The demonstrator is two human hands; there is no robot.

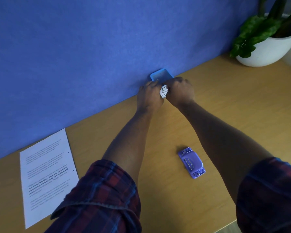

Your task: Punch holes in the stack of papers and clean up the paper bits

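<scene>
A small blue bin (pixel 161 75) stands against the blue wall at the back of the wooden desk (pixel 217 115). Both arms reach out to it. My left hand (pixel 149 95) and my right hand (pixel 180 91) together grip a small white piece of paper with black marks (pixel 163 91) just in front of the bin's rim. A purple hole punch (pixel 191 162) lies on the desk near my right forearm, untouched. The stack of printed papers (pixel 47 175) lies at the left, with two punched holes along its right edge.
A white pot with a green plant (pixel 269 46) stands at the back right corner. The blue wall (pixel 91 56) runs along the desk's far edge. The desk's front edge shows at the bottom right.
</scene>
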